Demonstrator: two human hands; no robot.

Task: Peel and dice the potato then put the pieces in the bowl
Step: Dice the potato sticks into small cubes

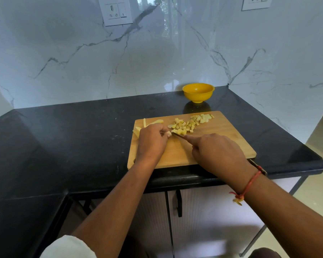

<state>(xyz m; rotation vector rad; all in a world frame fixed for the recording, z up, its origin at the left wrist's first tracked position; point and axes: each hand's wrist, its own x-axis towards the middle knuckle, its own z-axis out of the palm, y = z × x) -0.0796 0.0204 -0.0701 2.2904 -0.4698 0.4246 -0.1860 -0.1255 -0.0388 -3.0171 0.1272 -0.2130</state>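
On the board point(222, 146), left hand point(151, 140) pinches potato point(168, 133); right hand point(218, 151) grips knife point(178, 135).

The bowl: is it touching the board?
Apart. The head view shows a strip of black counter between the foot of the bowl and the far edge of the board.

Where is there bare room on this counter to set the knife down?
Free: the black counter left of the cutting board, and the board's near right corner beside the right hand. Crowded: the board's far half, with diced pieces, uncut strips and the left hand.
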